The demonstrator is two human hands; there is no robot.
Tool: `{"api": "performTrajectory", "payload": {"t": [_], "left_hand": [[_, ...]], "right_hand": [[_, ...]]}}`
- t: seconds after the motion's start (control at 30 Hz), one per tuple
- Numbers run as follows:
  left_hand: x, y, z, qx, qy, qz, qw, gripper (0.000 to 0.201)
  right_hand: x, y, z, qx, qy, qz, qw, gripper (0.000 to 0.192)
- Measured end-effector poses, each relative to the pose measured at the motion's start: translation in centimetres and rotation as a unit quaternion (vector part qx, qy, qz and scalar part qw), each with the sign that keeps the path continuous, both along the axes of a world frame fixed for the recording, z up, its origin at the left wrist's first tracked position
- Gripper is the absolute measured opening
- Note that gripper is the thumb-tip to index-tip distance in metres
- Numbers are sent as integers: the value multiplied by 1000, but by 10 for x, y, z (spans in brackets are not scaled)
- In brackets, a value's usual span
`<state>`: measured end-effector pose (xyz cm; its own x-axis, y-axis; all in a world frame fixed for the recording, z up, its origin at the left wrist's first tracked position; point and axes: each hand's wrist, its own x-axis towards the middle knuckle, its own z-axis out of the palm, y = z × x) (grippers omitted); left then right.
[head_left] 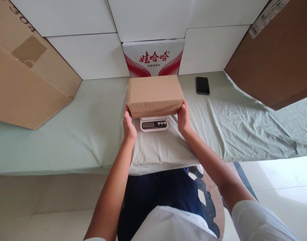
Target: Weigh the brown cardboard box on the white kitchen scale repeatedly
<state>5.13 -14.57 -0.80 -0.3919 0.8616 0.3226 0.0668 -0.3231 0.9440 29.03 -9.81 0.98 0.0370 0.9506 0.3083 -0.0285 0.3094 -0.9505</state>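
Starting at the left of the frame, we are looking at a large brown cardboard carton (25,83) leaning onto the pale green sheet (68,134) that is covering the table. Moving toward the centre, our left hand (129,125) is pressing flat against the left end of a closed cardboard box (154,93), fingers spread narrowly along its lower edge, and our right hand (184,117) is doing the same at the right end, so we are holding the box between both palms. The box is sitting on, or just above, a small white kitchen scale (153,124) in the middle of the frame; we cannot tell whether its full weight is resting there. The box is overhanging the scale on both sides, so we are risking a tip if we let go unevenly, and the soft, wrinkled sheet beneath could be letting the scale rock. Behind it a white and red water carton (153,58) is standing close, which could be nudging the box. Further right, a black phone (202,85) is lying well apart.
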Motion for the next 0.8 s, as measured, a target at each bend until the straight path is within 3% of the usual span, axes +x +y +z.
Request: {"api": "performTrajectory", "payload": {"t": [0.4, 0.8], "left_hand": [[1, -2, 3, 23, -2, -25, 999, 93], [2, -1, 5, 26, -14, -29, 999, 92]], "right_hand": [[-2, -4, 8, -35, 50, 10, 998, 67], [-2, 1, 0, -26, 91, 10, 995, 52]]}}
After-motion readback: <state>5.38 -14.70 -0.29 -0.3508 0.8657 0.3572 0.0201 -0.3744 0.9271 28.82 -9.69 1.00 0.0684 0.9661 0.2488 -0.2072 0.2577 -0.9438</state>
